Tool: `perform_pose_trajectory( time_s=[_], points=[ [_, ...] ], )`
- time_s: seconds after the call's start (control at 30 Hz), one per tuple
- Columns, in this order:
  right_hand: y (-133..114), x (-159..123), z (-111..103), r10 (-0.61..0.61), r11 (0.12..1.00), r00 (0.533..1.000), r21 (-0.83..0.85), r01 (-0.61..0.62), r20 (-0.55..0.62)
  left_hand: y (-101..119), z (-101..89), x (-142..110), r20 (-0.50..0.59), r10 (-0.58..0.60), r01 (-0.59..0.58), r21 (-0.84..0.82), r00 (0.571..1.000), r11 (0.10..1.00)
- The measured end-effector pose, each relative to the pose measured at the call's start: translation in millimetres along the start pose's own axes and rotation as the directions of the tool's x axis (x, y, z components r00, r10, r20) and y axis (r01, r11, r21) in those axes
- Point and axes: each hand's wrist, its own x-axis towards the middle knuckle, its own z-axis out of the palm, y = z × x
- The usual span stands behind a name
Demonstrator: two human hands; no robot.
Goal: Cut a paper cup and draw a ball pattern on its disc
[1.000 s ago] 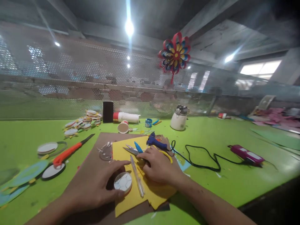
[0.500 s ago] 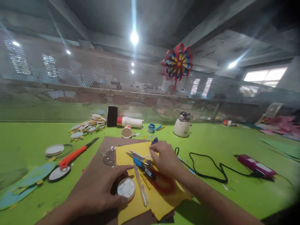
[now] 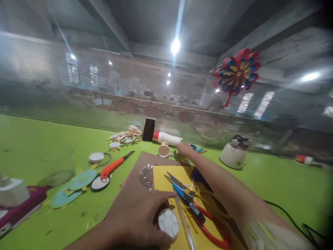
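My left hand (image 3: 145,215) curves round a small white disc (image 3: 168,224) with lines drawn on its top, thumb on its near edge. My right hand (image 3: 186,150) reaches far forward, close to a paper cup (image 3: 163,150) lying on its side; its fingers are mostly hidden. Between the arms, yellow paper (image 3: 160,177) lies on a brown sheet (image 3: 130,187). On it rest red-handled scissors (image 3: 215,225), a blue-and-black cutter (image 3: 188,203) and a clear pen-like stick (image 3: 185,222).
Orange-handled scissors (image 3: 113,167), pale blue rings (image 3: 83,178) and a stack of small discs (image 3: 127,137) lie left. A purple power strip (image 3: 33,205) sits at the left edge. Behind are a white tube (image 3: 169,139) and a white jug (image 3: 235,152). A black cord (image 3: 283,211) runs right.
My view has swung left. My right hand has left the scissors' side and stretched forward past the yellow paper. My left hand stays round the disc.
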Motion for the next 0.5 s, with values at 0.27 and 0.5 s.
perform_pose_trajectory(
  time_s=[0.27, 0.5],
  points=[
    [2.1, 31.8, 23.7, -0.073, 0.994, 0.997, -0.077, 0.073, -0.006, -1.5, -1.4, 1.7, 0.006, 0.016, -0.016, 0.012, 1.0, 1.0],
    [9.9, 16.9, 22.1, -0.099, 0.993, 0.992, -0.072, 0.094, -0.079, -6.0, 1.8, 5.6, -0.001, -0.038, 0.038, 0.04, 0.999, 0.998]
  ],
)
